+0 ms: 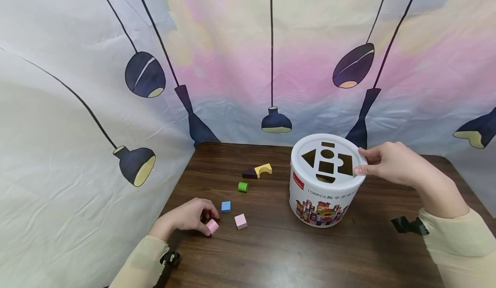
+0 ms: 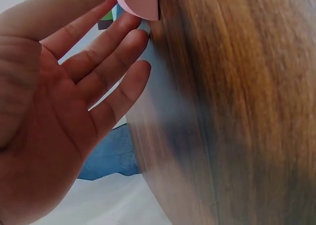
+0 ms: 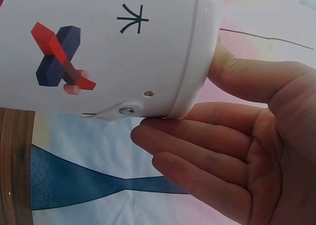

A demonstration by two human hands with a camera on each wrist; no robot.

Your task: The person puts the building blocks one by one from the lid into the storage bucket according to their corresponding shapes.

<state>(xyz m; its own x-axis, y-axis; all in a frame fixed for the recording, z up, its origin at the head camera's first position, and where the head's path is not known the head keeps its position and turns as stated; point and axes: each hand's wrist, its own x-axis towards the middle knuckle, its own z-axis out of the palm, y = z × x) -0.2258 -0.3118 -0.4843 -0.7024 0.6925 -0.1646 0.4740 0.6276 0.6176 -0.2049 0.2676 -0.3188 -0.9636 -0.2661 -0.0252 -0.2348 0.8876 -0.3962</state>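
At the table's left side my left hand (image 1: 193, 215) pinches a pink half-round block (image 1: 212, 226) between thumb and fingers. In the left wrist view the same block (image 2: 140, 2) shows its flat half-circle face close to the wood, and the other fingers (image 2: 116, 62) spread loosely below it. My right hand (image 1: 395, 165) holds the lid edge of a white bucket (image 1: 321, 206). Its thumb lies on the rim, while in the right wrist view the fingers (image 3: 197, 141) lie along the bucket's side. Cut-out shapes pierce the white lid (image 1: 335, 146).
A pink square block (image 1: 240, 221) and a blue block (image 1: 226, 206) lie just right of my left hand. Farther back are a green cylinder (image 1: 243, 187), a dark triangular block (image 1: 249, 174) and a yellow arch block (image 1: 264, 169). Patterned cloth (image 1: 240, 64) hangs behind the brown table (image 1: 271, 253).
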